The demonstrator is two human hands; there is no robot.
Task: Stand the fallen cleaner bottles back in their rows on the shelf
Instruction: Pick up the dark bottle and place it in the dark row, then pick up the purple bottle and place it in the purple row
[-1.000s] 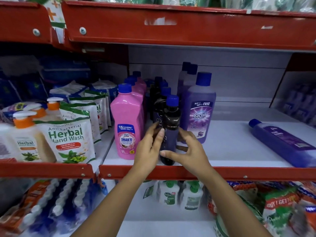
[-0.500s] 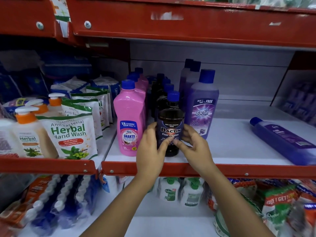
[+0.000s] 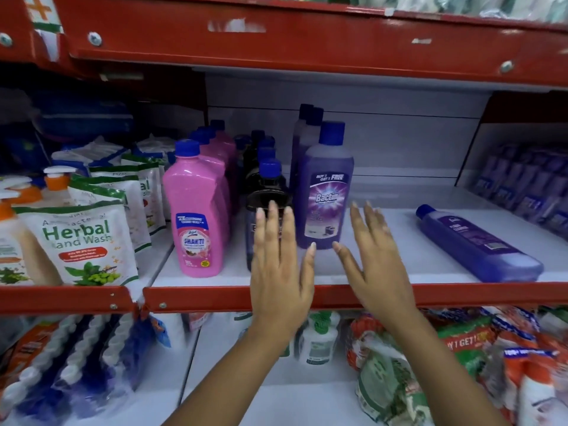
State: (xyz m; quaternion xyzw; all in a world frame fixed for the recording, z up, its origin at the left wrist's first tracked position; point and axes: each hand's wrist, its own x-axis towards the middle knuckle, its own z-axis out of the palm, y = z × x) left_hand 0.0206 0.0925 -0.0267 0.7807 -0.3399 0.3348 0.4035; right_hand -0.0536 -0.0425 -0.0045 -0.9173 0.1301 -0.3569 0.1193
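A dark Bactin bottle (image 3: 266,192) with a blue cap stands upright at the front of its row, between the pink Shakti bottle (image 3: 196,210) and the purple Bactin bottle (image 3: 326,192). My left hand (image 3: 281,262) is spread flat in front of the dark bottle and hides its label; it holds nothing. My right hand (image 3: 373,250) is open too, fingers apart, just right of the purple bottle. A blue-purple cleaner bottle (image 3: 478,242) lies on its side on the white shelf (image 3: 384,269), far to the right of both hands.
A red shelf lip (image 3: 338,295) runs along the front; a red shelf edge (image 3: 307,41) hangs above. Herbal hand wash pouches (image 3: 78,241) and pump bottles fill the left bay. Purple packs (image 3: 522,179) stand at the far right. Bagged goods crowd the shelf below.
Both hands have let go of the dark Bactin bottle and pulled back toward me with fingers spread. The bottle now stands alone in its row.
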